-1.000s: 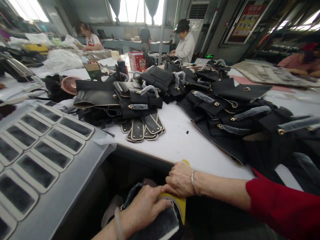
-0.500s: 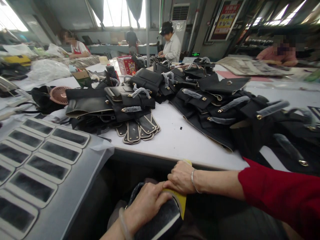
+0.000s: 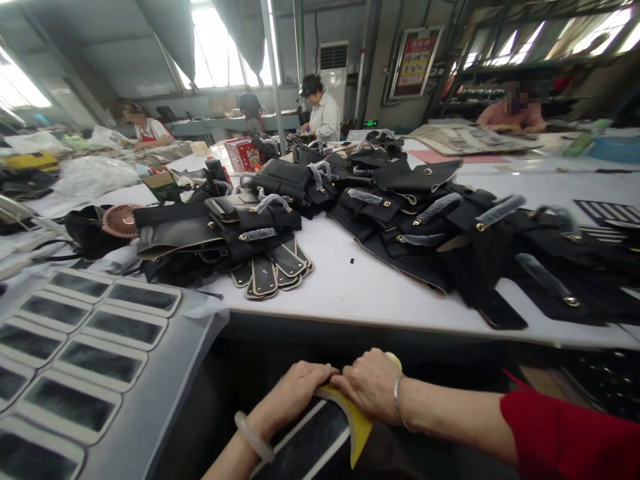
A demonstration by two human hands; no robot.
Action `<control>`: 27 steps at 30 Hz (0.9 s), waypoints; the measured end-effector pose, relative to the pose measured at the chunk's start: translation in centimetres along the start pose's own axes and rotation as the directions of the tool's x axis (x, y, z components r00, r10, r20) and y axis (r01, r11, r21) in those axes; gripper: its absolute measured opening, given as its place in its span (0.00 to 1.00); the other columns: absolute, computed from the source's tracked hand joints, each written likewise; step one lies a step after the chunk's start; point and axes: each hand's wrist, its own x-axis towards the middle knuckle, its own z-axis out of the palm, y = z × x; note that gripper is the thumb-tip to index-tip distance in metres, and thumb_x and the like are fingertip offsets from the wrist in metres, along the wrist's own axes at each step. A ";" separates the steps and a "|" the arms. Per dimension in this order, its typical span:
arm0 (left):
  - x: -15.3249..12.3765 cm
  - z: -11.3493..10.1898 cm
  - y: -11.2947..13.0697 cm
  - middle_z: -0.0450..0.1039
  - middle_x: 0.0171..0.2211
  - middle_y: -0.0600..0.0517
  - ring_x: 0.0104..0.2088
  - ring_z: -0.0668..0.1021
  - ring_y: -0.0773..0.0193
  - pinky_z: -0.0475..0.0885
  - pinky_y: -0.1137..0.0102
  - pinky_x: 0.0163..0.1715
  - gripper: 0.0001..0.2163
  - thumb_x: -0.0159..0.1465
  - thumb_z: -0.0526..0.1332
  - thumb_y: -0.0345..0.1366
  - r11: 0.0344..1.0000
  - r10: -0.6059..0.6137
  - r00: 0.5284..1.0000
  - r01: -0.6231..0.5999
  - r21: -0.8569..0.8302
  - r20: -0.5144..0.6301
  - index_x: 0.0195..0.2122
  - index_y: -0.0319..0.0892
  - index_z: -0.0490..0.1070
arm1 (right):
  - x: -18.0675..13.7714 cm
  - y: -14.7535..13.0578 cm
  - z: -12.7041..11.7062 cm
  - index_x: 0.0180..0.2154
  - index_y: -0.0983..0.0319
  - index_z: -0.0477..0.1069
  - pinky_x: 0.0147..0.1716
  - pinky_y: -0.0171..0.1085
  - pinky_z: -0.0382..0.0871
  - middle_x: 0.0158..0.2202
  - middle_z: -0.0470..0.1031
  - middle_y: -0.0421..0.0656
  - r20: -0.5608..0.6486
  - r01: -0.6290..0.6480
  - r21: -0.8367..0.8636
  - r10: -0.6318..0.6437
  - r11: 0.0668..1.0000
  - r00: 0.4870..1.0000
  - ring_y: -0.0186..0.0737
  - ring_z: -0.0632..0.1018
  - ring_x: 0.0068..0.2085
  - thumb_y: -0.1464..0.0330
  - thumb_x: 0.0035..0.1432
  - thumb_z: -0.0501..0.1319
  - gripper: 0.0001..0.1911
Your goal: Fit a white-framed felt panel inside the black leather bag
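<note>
Pressure should stay even: left hand (image 3: 293, 393) lies flat, fingers together, on the black panel (image 3: 313, 447) below the table edge (image 3: 380, 327), while right hand (image 3: 373, 393), fingers curled shut, pins the yellow backing strip (image 3: 357, 430) just beyond those fingertips.

Right hand (image 3: 370, 393) covers the top of the yellow piece (image 3: 357, 430); what's under its palm can't be seen. Beneath the left hand (image 3: 293, 397), the dark panel (image 3: 313, 450) runs off the bottom edge. Left fingertips tucked out of sight.
</note>
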 end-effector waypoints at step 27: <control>1.5 1.1 -0.5 0.81 0.36 0.53 0.39 0.77 0.57 0.68 0.69 0.39 0.16 0.57 0.54 0.34 0.989 -0.145 0.985 0.146 0.001 -0.090 0.41 0.43 0.80 | 0.5 0.8 3.7 0.48 0.61 0.66 0.44 0.43 0.66 0.40 0.74 0.45 -0.050 -0.030 0.908 0.179 0.418 0.982 0.47 0.74 0.42 0.55 0.62 0.56 0.19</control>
